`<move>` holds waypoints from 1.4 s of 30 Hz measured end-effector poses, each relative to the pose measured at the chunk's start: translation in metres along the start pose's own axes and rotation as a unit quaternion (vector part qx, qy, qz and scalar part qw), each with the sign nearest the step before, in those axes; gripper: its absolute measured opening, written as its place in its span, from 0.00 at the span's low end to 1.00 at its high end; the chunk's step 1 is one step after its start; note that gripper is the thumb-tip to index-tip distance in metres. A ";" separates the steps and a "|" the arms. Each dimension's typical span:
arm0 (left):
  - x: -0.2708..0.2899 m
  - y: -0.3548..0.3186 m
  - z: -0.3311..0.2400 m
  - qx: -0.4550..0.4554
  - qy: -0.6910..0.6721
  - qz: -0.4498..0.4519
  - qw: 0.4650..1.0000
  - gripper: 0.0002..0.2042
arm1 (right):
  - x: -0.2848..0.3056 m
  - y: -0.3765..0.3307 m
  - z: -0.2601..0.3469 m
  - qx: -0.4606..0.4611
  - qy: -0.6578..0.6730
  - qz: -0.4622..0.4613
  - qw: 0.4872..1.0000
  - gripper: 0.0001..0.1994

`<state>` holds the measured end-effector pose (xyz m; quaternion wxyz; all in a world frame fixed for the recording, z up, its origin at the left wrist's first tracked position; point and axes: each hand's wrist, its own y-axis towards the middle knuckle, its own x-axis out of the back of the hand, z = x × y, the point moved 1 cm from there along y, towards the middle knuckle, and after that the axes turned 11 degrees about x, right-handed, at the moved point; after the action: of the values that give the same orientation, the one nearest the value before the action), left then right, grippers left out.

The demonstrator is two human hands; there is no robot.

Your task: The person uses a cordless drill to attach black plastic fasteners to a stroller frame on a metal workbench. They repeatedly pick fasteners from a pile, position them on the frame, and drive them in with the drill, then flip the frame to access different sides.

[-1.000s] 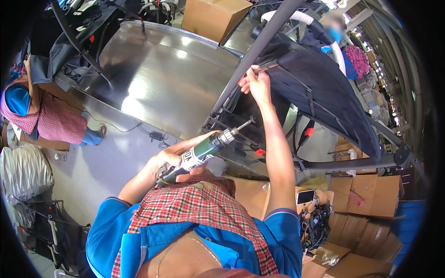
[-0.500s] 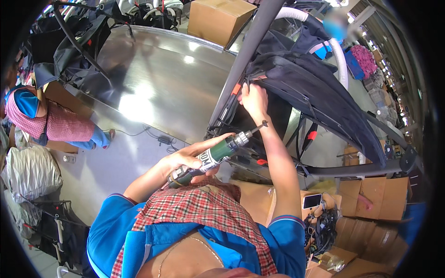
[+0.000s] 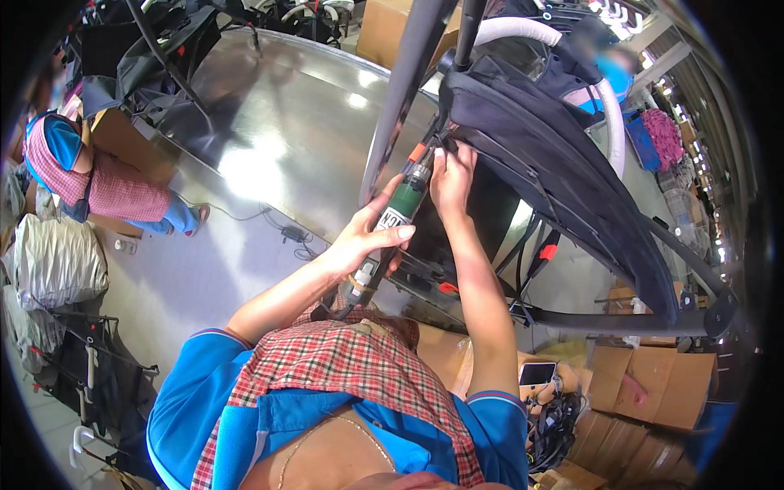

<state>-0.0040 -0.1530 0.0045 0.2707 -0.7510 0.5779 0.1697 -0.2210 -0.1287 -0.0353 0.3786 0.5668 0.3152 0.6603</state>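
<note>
My left hand [image 3: 365,238] is wrapped round a green and black electric screwdriver [image 3: 405,198]. Its chuck points up and away from me, with its tip by a joint of a dark tubular frame [image 3: 402,98], probably a stroller's. Just right of the tip, my right hand [image 3: 452,186] has its fingers closed at that joint, beneath the edge of a black fabric seat [image 3: 531,155]. Whatever those fingers pinch is hidden or too small to name. An orange tab [image 3: 417,153] shows on the frame beside the chuck.
A shiny metal table [image 3: 278,114] lies beyond the frame. Cardboard boxes [image 3: 653,384] and a phone [image 3: 537,373] are near my right elbow. At the left a co-worker [image 3: 122,188] in a checked apron stands by the table; a white sack [image 3: 61,261] is close by.
My left hand has raised the screwdriver away from me, from over my right forearm to the frame joint. The frame and seat have tilted slightly. My right hand stays at the joint.
</note>
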 end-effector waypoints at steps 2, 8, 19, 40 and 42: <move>-0.003 0.004 -0.001 0.000 0.008 -0.026 1.000 0.48 | -0.003 -0.003 -0.008 -0.004 0.032 -0.028 0.999 0.09; -0.003 0.011 0.001 0.025 0.031 -0.058 0.998 0.48 | -0.002 -0.004 -0.023 -0.087 0.107 0.001 0.990 0.10; -0.008 0.021 0.000 0.034 0.031 -0.078 0.996 0.47 | 0.000 -0.007 -0.024 -0.087 0.103 -0.012 0.991 0.08; -0.002 0.038 0.006 0.032 -0.137 0.010 0.990 0.41 | -0.003 0.004 -0.012 -0.110 0.057 -0.044 0.991 0.09; 0.000 0.041 0.006 0.032 -0.196 0.055 0.979 0.39 | -0.006 0.004 -0.015 -0.101 0.064 -0.064 0.991 0.10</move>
<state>-0.0434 -0.1571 -0.0088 0.3924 -0.6612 0.5596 0.3095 -0.2359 -0.1355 -0.0374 0.4544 0.4610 0.3065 0.6979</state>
